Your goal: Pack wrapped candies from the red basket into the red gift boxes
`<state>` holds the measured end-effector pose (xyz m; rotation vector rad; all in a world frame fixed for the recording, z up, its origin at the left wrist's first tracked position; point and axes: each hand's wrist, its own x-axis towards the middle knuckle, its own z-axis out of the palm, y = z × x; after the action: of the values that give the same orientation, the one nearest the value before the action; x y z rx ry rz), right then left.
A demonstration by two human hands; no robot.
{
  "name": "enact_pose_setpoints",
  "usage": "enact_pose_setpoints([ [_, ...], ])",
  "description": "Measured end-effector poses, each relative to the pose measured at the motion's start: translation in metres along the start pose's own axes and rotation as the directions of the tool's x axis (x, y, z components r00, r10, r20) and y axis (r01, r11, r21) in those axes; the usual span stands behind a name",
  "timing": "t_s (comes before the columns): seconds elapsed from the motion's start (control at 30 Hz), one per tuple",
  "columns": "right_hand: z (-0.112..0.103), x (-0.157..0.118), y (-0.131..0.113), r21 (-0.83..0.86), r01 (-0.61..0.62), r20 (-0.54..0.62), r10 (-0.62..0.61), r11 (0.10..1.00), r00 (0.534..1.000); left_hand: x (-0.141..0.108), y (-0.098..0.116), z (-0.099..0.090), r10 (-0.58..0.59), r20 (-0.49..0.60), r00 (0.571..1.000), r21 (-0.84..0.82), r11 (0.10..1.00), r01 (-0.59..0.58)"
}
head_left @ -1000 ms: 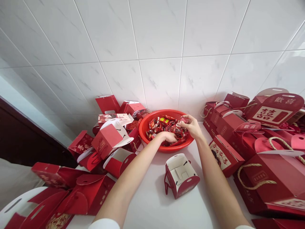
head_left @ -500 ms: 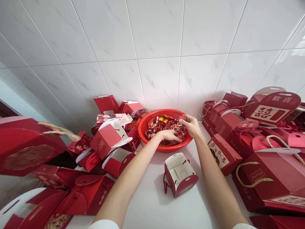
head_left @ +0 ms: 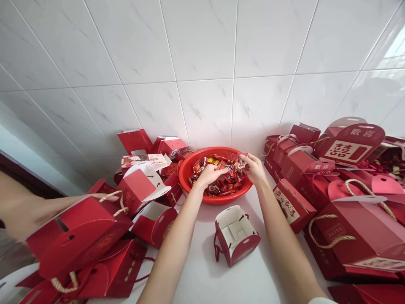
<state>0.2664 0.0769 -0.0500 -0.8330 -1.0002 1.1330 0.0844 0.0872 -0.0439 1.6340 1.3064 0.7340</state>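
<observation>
one red packet [head_left: 242, 162] is pinched in the fingers of my right hand [head_left: 256, 169], by the rim of the basket [head_left: 183, 174] of wrapped sweets [head_left: 223, 188]; my left hand [head_left: 210, 174] has just drawn leftward over them, hold unclear, so picking continues there, beyond the open box [head_left: 244, 250].

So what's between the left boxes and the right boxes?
The head view shows a red bowl of packets, a small open box, white table, the left hand and right hand.
</observation>
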Motion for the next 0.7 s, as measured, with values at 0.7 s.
enact_pose_setpoints([
  [0.7,0.009,-0.009,-0.006,0.103,-0.181,0.208,0.157,0.978,0.965,0.007,-0.001,0.003,0.448,-0.253,0.858,-0.275,0.817,-0.507],
])
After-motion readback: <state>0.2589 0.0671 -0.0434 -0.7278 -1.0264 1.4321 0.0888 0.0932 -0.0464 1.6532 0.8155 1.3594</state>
